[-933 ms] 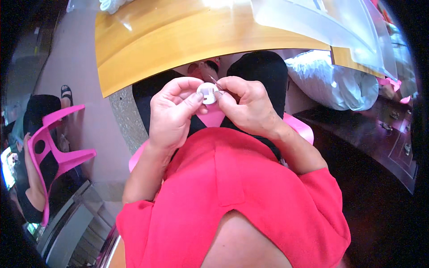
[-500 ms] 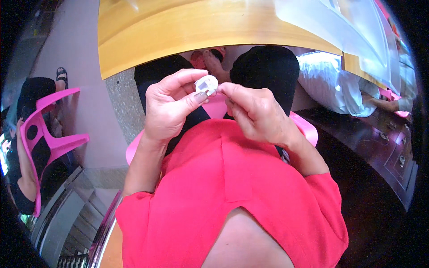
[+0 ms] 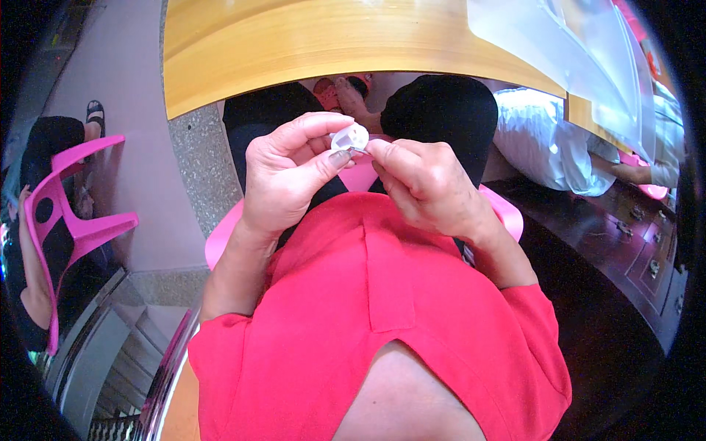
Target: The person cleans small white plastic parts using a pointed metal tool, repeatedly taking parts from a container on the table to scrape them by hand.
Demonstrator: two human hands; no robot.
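My left hand (image 3: 290, 173) pinches a small white round plastic piece (image 3: 349, 137) between thumb and forefinger, held up in front of my red shirt (image 3: 382, 309). My right hand (image 3: 419, 184) meets it from the right, its thumb and forefinger closed on a thin metal bit at the piece's right edge. Both hands hover over my lap, above the pink seat (image 3: 360, 176) between my dark trouser legs.
A yellow wooden table (image 3: 331, 44) spans the top, with clear plastic sheets (image 3: 573, 51) at its right. A pink plastic chair (image 3: 73, 220) with a seated person stands at the left. Another person in white (image 3: 551, 147) sits to the right beside a dark wooden cabinet (image 3: 625, 242).
Both hands stayed together on the white piece and sit slightly higher in view. My left thumb has slid under the piece while my right fingers narrowed to its right edge.
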